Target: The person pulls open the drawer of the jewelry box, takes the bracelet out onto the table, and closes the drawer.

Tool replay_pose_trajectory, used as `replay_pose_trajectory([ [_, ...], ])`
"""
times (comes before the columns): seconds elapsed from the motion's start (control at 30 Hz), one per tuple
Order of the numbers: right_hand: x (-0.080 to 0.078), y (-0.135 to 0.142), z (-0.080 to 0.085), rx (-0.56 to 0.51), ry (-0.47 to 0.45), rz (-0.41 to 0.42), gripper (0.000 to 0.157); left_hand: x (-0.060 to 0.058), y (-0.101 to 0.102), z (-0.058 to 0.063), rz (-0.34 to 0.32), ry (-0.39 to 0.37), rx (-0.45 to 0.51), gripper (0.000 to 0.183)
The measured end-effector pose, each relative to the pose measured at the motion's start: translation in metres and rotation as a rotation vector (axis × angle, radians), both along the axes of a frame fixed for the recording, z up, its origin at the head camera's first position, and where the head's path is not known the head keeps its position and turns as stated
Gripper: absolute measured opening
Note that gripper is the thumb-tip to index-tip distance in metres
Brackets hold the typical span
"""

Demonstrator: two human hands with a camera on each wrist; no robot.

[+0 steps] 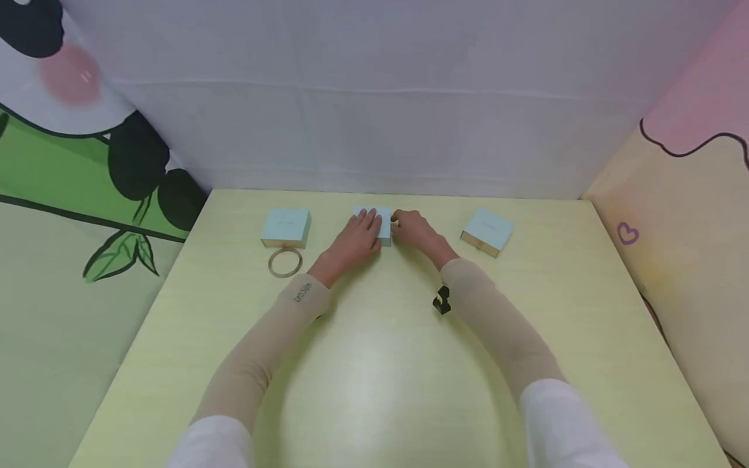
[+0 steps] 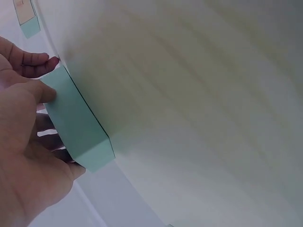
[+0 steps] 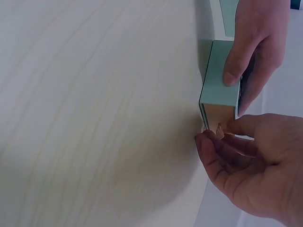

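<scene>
The left hand (image 1: pixel 358 239) grasps the middle pale-blue drawer box (image 1: pixel 385 224), near the surface's (image 1: pixel 374 364) far edge; the right hand (image 1: pixel 414 231) seems to pinch the pull tab (image 3: pixel 219 131) at its tan end. Looks like the opening step, calling for a gentle, straight tug.

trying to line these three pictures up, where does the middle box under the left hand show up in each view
Head: the middle box is at the picture's centre, partly covered by the left hand.
Left wrist: the middle box is left of centre, slanting.
Right wrist: the middle box is right of centre, in the upper half.
Shared landmark: the left hand, touching it in all three.
</scene>
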State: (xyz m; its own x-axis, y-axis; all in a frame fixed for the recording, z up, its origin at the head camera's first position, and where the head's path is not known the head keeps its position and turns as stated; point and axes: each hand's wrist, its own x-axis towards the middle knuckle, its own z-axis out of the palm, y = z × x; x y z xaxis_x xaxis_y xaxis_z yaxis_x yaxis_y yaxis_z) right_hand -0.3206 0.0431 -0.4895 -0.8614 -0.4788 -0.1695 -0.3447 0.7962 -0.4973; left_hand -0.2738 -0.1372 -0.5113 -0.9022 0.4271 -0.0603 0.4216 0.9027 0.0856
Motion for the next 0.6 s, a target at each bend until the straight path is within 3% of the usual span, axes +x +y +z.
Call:
replay_pose_trajectory([
  [0.13, -0.004, -0.009, 0.001, 0.019, -0.01, -0.029, 0.027, -0.001, 0.001, 0.004, -0.01, 0.009, 0.005, 0.057],
  [0.37, -0.013, -0.011, -0.007, 0.017, -0.051, -0.131, 0.043, -0.004, 0.003, 0.006, -0.015, -0.004, 0.003, 0.057],
  [0.6, -0.013, -0.004, -0.013, -0.045, -0.068, -0.141, 0.033, -0.003, 0.001, 0.003, 0.01, -0.024, 0.012, 0.058],
])
